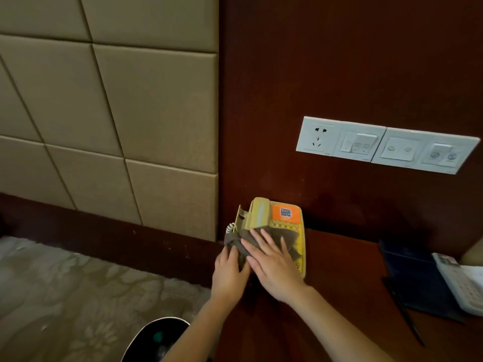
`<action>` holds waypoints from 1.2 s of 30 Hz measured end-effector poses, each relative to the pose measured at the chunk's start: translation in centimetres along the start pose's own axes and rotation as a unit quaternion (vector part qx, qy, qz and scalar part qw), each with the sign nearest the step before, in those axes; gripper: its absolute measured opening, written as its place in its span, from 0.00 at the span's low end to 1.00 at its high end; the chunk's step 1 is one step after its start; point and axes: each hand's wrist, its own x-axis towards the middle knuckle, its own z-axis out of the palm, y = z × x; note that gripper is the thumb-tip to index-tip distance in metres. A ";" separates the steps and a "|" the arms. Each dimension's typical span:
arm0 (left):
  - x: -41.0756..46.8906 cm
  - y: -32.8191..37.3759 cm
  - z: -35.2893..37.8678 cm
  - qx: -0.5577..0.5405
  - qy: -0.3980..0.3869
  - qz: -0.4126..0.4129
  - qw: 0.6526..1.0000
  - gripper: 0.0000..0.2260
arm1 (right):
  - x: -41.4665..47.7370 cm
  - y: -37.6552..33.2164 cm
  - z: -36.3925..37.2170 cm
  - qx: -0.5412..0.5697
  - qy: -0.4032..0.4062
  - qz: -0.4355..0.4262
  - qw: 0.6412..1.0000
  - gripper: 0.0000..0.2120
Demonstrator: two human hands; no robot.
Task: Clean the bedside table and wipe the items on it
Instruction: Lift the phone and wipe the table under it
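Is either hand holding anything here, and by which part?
The left hand grips the brown cloth by its bunched left end; the right hand presses flat on it over the yellow phone.

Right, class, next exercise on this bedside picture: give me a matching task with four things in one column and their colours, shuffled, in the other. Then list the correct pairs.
Things:
1. telephone
2. cloth
3. switch panel
4. folder

Colours:
A. white
B. dark blue
C. yellow
D. grey-brown

Pairs: 1-C, 2-D, 3-A, 4-B
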 end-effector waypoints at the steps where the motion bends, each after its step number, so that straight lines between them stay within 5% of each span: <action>1: -0.2 0.1 0.2 -0.034 -0.001 0.002 0.999 0.23 | 0.3 0.4 0.0 0.002 -0.004 -0.001 1.000 0.34; 5: -0.4 -0.2 0.6 -0.098 0.027 -0.007 0.995 0.32 | 3.2 1.6 -0.8 0.039 -0.020 0.040 0.998 0.22; 14: 0.7 -0.9 0.1 -0.143 -0.026 -0.018 0.989 0.37 | 10.6 4.0 -2.4 0.126 -0.064 0.125 0.982 0.21; 20: 1.1 -0.6 -0.8 -0.246 -0.084 -0.074 0.963 0.43 | 6.3 2.1 -1.6 0.133 -0.015 0.068 0.989 0.21; 24: 0.9 -0.5 -1.1 -0.301 -0.097 -0.104 0.943 0.42 | -0.4 -0.3 0.0 0.119 -0.006 -0.006 0.993 0.21; 30: 0.0 -1.2 -0.6 -0.240 -0.092 -0.072 0.964 0.33 | -1.0 0.3 0.6 0.079 0.005 -0.027 0.997 0.20; 36: 0.0 -0.8 -0.9 -0.211 -0.094 -0.062 0.971 0.31 | 4.5 2.1 -1.5 0.095 0.005 0.039 0.995 0.21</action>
